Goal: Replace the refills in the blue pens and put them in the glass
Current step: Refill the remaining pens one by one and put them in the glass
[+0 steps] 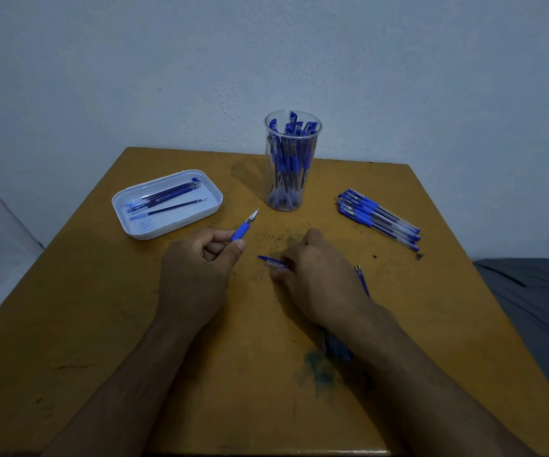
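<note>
My left hand (200,262) grips a blue pen (245,227) by its rubber grip, tip pointing up toward the glass. My right hand (316,275) lies low on the table with its fingers curled on a clear pen cap or barrel piece (271,261) with a blue end. A clear glass (292,166) at the table's back centre holds several blue pens. A white tray (141,225) at the left holds several dark refills (167,196). Several capped blue pens (378,217) lie in a row at the right.
The table (101,324) is orange-brown wood with an ink stain (316,367) near my right forearm. Another pen part (362,280) and some pens (335,347) show partly under my right wrist and forearm. Grey fabric (537,298) lies beyond the table's right edge.
</note>
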